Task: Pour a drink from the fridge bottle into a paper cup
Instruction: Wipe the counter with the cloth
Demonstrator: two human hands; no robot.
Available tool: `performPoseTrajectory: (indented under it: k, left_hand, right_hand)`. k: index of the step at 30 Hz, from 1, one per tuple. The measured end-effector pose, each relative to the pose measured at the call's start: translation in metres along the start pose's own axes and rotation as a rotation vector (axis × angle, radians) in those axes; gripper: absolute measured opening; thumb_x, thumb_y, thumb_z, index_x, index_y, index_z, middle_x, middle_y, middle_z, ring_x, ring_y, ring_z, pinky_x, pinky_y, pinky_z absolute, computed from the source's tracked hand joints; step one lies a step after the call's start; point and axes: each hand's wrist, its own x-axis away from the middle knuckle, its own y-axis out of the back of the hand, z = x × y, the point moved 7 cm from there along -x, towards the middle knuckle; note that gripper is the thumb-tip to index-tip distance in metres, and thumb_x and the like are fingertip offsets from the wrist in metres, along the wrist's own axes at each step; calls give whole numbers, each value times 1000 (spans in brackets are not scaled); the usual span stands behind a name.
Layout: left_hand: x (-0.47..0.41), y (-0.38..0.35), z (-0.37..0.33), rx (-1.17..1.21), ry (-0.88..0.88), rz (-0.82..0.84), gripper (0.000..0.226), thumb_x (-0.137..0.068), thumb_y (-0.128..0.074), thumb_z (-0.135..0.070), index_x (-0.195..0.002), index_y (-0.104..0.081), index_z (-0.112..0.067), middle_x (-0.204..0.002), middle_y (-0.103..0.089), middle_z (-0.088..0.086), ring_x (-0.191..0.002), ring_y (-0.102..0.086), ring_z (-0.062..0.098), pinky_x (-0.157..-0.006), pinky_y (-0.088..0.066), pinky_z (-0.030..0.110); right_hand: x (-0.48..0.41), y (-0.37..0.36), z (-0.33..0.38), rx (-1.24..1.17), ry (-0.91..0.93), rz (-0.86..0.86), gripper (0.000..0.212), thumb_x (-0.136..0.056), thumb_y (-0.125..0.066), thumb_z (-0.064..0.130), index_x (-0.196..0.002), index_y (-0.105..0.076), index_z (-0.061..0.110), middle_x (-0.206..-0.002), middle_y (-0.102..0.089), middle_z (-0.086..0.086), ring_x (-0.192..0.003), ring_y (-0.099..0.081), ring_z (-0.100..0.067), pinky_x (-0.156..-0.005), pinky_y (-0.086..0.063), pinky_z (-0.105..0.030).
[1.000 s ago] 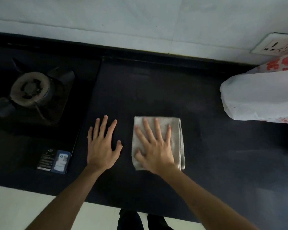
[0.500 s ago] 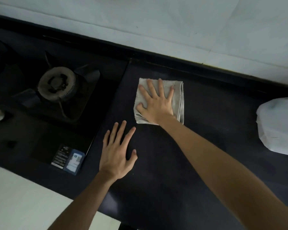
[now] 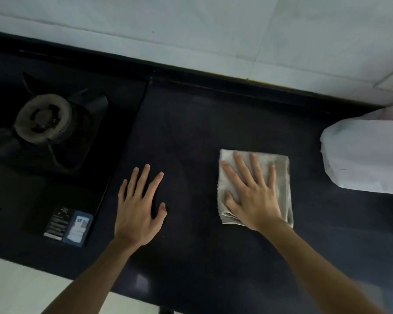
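My right hand (image 3: 252,193) presses flat, fingers spread, on a folded grey cloth (image 3: 281,177) lying on the dark countertop (image 3: 191,137). My left hand (image 3: 137,207) rests flat on the bare counter to the left of the cloth, fingers straight and holding nothing. No bottle or paper cup is in view.
A gas stove burner (image 3: 43,120) with its black pan support sits at the left, with a label sticker (image 3: 68,226) near its front edge. A white plastic bag (image 3: 363,159) lies at the right edge. A pale tiled wall (image 3: 191,30) runs behind the counter.
My right hand has slid the cloth from the back of the counter toward me and to the right. My left hand stays flat on the counter.
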Motion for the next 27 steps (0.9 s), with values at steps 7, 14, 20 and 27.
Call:
performPoseTrajectory:
  k: [7,14,20,27]
  left_hand:
    - [0,-1,1,-6,13,11,74,-86,-39,-48,-156,-27,-29,-169,-10,2,-156,-4,25,-124,-14,54]
    - [1,1,1,20,1,4,76,-84,-48,-45,-156,-30,-30,-169,-11,2,-156,-5,25,-123,-17,53]
    - [1,-2,2,10,-3,25,77,-84,-48,-46,-157,-28,-31,-169,-7,1,-156,-3,24,-123,-15,53]
    - [2,-5,2,13,-11,16,77,-84,-46,-47,-157,-24,-33,-169,-5,0,-156,0,23,-123,-14,53]
  right_hand:
    - [-94,19,-32,-15,-215,-12,73,-90,-15,61,-156,5,37,-166,8,2,-151,14,-33,-112,0,-73]
    - [-189,25,87,-22,-62,-17,73,-92,-12,61,-157,6,34,-166,13,-1,-148,21,-39,-107,5,-77]
    - [-250,33,139,-42,-24,-23,73,-93,-14,60,-158,1,31,-166,10,-3,-149,18,-40,-106,8,-77]
    - [-257,33,141,-56,-46,-33,71,-93,-15,57,-158,-1,30,-166,8,-4,-149,13,-40,-107,7,-76]
